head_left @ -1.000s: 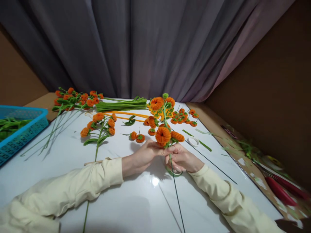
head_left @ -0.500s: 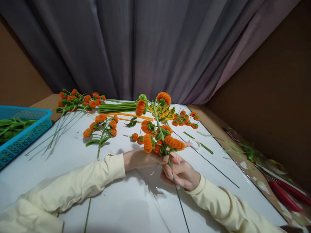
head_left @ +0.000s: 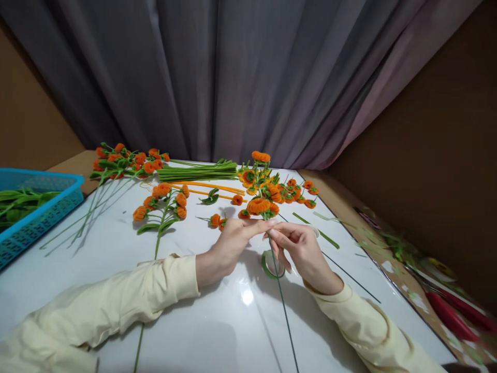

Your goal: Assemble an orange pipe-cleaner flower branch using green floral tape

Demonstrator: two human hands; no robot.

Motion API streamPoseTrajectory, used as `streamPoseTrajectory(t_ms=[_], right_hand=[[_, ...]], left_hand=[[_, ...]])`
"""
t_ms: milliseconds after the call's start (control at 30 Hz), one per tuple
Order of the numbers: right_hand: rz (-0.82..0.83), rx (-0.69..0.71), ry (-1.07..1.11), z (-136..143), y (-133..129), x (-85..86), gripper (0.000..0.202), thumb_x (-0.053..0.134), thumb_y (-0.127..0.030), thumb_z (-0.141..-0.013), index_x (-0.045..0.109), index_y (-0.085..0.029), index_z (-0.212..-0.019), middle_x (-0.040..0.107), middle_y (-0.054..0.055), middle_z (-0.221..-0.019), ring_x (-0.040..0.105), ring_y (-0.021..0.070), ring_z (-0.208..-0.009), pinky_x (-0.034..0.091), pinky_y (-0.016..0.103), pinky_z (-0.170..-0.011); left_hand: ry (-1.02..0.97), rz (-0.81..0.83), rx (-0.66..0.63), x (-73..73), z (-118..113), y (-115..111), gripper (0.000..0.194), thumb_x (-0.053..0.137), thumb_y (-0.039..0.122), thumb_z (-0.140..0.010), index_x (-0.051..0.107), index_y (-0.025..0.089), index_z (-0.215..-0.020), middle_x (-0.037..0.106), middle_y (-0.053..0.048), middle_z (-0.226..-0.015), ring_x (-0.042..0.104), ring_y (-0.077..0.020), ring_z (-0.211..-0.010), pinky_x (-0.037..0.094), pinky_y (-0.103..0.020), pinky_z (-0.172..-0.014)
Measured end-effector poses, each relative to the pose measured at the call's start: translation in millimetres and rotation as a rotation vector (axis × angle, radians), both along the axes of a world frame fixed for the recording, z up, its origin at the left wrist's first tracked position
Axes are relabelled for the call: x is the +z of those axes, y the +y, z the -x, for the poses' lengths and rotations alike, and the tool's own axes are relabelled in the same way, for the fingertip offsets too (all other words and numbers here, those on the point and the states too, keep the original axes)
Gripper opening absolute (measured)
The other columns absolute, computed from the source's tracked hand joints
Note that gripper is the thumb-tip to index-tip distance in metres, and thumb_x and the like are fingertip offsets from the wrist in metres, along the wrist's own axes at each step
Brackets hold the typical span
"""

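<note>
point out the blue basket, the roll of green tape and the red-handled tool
blue basket (head_left: pixel 72 194): head view, on its near corner wall
roll of green tape (head_left: pixel 265 265): head view, on the left edge of the ring
red-handled tool (head_left: pixel 450 317): head view, on one red handle

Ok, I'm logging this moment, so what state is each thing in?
Left hand: pinching the stem
Right hand: pinching the same stem
Held flower spray: blooms uppermost
Green tape roll: beside the stem, support unclear
Blue basket: holding green leaves
Green rods: bunched, lying flat
Curtain: drawn
Red-handled tool: open or shut unclear
</note>
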State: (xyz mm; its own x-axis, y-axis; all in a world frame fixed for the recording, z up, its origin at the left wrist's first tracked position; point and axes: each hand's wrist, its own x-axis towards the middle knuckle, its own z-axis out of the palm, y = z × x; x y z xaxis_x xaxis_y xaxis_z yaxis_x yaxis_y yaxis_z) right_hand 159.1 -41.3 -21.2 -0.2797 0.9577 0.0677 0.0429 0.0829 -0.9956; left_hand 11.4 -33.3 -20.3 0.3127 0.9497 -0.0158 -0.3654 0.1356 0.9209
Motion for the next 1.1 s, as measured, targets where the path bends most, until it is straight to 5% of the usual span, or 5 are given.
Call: streamPoseTrajectory(t_ms=[267,500,667,933,1100], right_hand=[[0.010,0.025,-0.010,6,1,-2.2,0.031,0.064,-0.043,-0.081,0.061,-0.014,-0.070,0.053,-0.005,-0.042,0.042,0.0067,-0.026,0.029,0.019,-0.030],[0.273,0.410,0.326,0,17,-21.8,0.035,0.072,-0.044,-0.073,0.058,-0.014,-0.062,0.046,-0.007,-0.034,0.032,0.0042,-0.026,0.031,0.020,-0.036],[0.353,0.539,0.329,6,17,-30.2,0.040,0.073,-0.051,-0.066,0.055,-0.016,-0.058,0.042,-0.008,-0.031,0.027,0.0042,-0.023,0.029,0.021,-0.033],[0.343,0.500,0.288,-1,11,-32.4,0.044,0.073,-0.051,-0.065,0.055,-0.014,-0.051,0.046,-0.004,-0.034,0.025,0.0025,-0.026,0.017,0.021,-0.032],[0.254,0.346,0.315,-1,10,-22.9,0.037,0.073,-0.046,-0.067,0.061,-0.013,-0.060,0.051,-0.004,-0.039,0.024,0.0006,-0.024,0.011,0.021,-0.032]], left_hand=[[-0.045,0.145,0.090,-3.0,1,3,0.012,0.075,0.024,-0.068,0.071,0.013,-0.070,0.070,-0.005,-0.078,0.059,-0.0186,-0.081,0.040,-0.032,-0.083],[-0.133,0.119,-0.152,-4.1,4,7,0.021,0.081,0.028,-0.061,0.068,0.012,-0.059,0.068,-0.006,-0.067,0.062,-0.0207,-0.080,0.041,-0.034,-0.085],[-0.228,0.127,-0.281,2.7,2,6,0.032,0.088,0.032,-0.049,0.071,0.014,-0.070,0.065,-0.004,-0.061,0.062,-0.0226,-0.083,0.043,-0.036,-0.086],[-0.108,0.023,-0.344,3.0,4,5,0.037,0.087,0.046,-0.046,0.070,0.017,-0.060,0.066,-0.006,-0.063,0.062,-0.0239,-0.075,0.045,-0.038,-0.081],[-0.035,-0.039,-0.227,-3.4,4,8,0.030,0.081,0.044,-0.060,0.072,0.016,-0.065,0.066,-0.003,-0.061,0.059,-0.0173,-0.068,0.044,-0.031,-0.078]])
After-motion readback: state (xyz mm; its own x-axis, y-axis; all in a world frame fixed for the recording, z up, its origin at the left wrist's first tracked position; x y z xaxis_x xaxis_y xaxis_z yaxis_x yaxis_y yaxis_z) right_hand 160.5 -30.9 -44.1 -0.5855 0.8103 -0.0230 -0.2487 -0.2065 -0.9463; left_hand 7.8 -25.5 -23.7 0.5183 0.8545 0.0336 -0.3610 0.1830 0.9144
